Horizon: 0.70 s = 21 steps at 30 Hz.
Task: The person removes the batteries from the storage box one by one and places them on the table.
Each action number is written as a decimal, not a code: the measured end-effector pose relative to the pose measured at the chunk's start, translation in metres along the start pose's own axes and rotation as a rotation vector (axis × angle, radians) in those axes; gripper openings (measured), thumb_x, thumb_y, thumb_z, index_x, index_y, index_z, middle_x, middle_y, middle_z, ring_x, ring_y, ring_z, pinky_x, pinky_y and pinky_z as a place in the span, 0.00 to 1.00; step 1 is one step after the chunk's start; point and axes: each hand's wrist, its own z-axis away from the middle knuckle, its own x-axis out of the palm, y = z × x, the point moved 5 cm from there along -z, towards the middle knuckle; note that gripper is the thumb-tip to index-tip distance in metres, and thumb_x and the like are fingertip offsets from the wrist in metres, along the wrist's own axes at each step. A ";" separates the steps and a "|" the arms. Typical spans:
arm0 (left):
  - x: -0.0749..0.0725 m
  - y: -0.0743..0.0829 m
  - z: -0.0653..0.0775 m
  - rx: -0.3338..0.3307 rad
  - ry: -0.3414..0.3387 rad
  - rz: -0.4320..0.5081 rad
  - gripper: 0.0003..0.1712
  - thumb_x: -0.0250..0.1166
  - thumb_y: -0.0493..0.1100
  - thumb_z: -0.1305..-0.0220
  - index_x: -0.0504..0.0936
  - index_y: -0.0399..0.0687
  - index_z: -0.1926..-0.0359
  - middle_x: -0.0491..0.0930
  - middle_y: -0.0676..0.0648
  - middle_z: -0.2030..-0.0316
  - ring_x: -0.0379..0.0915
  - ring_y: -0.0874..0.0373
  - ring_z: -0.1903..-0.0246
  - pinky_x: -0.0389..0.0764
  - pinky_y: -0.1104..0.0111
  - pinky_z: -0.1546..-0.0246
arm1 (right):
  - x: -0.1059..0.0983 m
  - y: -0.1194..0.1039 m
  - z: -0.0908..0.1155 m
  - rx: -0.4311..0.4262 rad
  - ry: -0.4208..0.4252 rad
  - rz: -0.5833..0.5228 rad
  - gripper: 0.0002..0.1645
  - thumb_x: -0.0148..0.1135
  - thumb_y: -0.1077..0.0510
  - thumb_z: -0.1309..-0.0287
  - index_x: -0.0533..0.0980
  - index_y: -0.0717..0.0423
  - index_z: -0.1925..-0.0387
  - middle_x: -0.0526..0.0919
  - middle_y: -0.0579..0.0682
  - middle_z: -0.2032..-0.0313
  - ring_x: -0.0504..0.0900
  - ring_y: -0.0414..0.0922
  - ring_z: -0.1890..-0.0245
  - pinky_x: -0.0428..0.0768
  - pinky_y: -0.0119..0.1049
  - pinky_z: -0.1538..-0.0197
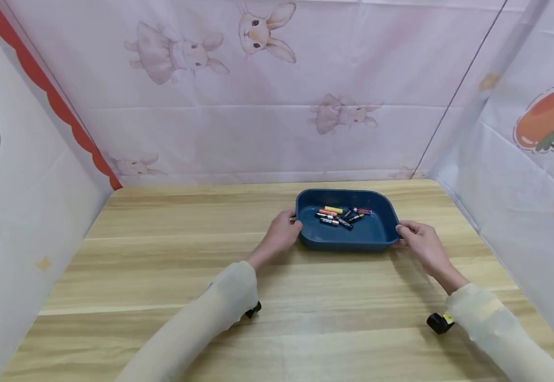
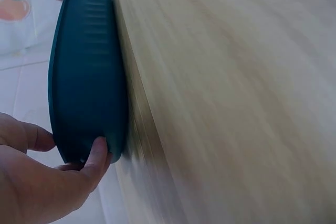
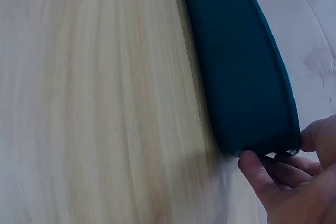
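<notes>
A dark blue rectangular basin point(image 1: 346, 245) with rounded corners is at the far right part of the table in the head view. Several batteries point(image 1: 329, 222) in black, orange, yellow and red lie loose on its floor. My left hand point(image 1: 283, 232) grips its left end, thumb at the rim and fingers against the outer wall. On the opposite end, my right hand point(image 1: 421, 243) holds the rim in the same manner. Both wrist views show the basin's long side wall point(image 2: 89, 77) close to the tabletop; whether its base touches the wood, I cannot tell.
The wood-grain table point(image 1: 172, 233) ends at a back curtain point(image 1: 258, 143) printed with rabbits. Side curtains with fruit prints point(image 1: 547, 118) stand left and right. Small black devices point(image 1: 439, 323) show at both cuffs.
</notes>
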 end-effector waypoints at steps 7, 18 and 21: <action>-0.015 -0.014 0.009 -0.011 0.032 0.013 0.28 0.51 0.40 0.22 0.67 0.37 0.25 0.72 0.39 0.31 0.73 0.49 0.39 0.74 0.56 0.35 | 0.015 -0.005 0.004 0.007 -0.010 -0.018 0.31 0.50 0.54 0.20 0.68 0.79 0.33 0.78 0.74 0.42 0.84 0.31 0.65 0.80 0.24 0.55; -0.039 -0.025 0.031 0.031 0.026 0.009 0.26 0.51 0.37 0.23 0.69 0.33 0.28 0.73 0.36 0.32 0.72 0.46 0.34 0.72 0.54 0.34 | 0.036 -0.017 0.013 -0.019 -0.064 -0.074 0.26 0.52 0.58 0.22 0.71 0.79 0.37 0.81 0.73 0.45 0.85 0.34 0.63 0.82 0.28 0.53; -0.045 -0.028 0.037 0.059 0.026 0.024 0.26 0.52 0.36 0.23 0.69 0.30 0.29 0.74 0.34 0.33 0.73 0.45 0.35 0.73 0.54 0.35 | 0.042 -0.019 0.016 -0.023 -0.069 -0.079 0.26 0.53 0.58 0.22 0.71 0.78 0.37 0.81 0.72 0.45 0.86 0.34 0.61 0.82 0.28 0.53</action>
